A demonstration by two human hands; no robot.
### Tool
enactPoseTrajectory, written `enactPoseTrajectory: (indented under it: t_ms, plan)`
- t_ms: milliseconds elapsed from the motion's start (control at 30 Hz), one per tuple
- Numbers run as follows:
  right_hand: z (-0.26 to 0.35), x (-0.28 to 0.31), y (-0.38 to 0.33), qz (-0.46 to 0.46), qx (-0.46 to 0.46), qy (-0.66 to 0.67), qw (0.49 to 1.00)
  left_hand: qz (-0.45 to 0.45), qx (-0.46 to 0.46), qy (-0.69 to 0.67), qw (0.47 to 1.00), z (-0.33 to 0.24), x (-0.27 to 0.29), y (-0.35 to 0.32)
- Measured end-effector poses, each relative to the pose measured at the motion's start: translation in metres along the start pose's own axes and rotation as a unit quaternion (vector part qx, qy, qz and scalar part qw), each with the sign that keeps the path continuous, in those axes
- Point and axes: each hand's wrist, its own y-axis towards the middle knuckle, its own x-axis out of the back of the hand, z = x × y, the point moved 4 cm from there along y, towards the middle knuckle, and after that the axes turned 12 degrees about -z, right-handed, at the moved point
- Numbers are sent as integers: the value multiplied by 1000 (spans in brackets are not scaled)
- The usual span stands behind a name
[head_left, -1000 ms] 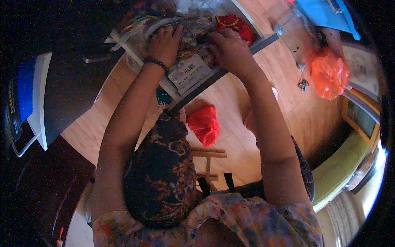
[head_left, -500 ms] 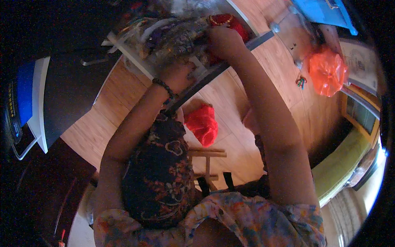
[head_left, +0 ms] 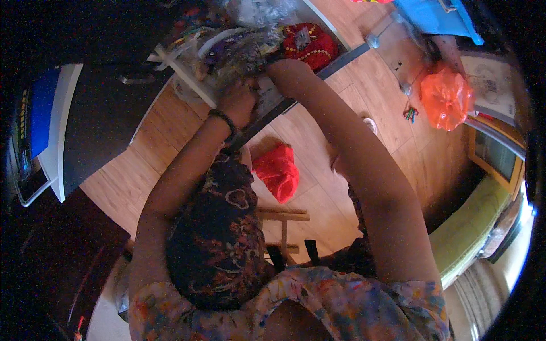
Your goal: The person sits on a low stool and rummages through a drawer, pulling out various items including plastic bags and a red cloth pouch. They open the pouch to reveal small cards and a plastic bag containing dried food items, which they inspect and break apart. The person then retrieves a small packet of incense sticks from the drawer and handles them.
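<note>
An open drawer with a dark front edge (head_left: 267, 122) holds a heap of clear plastic bags (head_left: 239, 48) with mixed small contents. Both of my hands are inside it, close together near the front. My left hand (head_left: 239, 103), with a dark bead bracelet on its wrist, has its fingers curled in at the near side of the heap; what they grip is hidden. My right hand (head_left: 290, 78) bends down over the heap, its fingertips out of sight. Just beyond it lies a red bundle (head_left: 318, 50) with gold beads and a small clear packet on top.
A red cloth-like piece (head_left: 277, 173) lies on the wooden floor between my legs, near a wooden stool frame (head_left: 284, 216). To the right are an orange plastic bag (head_left: 446, 99), small coloured items (head_left: 410, 115) and a blue plastic object (head_left: 435, 20). A dark cabinet front (head_left: 105, 125) stands left.
My right hand has drawn left and nearer, off the red bundle, which now shows with its packet. My left hand has shifted slightly. The whole view has moved a little.
</note>
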Motion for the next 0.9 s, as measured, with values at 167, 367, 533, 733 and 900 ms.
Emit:
enactPoseTrajectory:
  t_ms: [167,367,533,733,900]
  plan:
    - [-3,-17,9,41,-2,-70,997,-51,-78,168,981,21,-46,1]
    - [-17,-33,19,25,-29,-44,998,-42,58,-59,996,11,-14,-4]
    - [-29,-57,34,67,-3,-10,998,-24,81,-26,996,1,2,-9]
    - [-9,-29,23,159,46,8,986,-62,66,-59,994,9,-6,-15]
    - [-28,-32,32,82,162,0,983,-72,49,-52,995,5,4,-16]
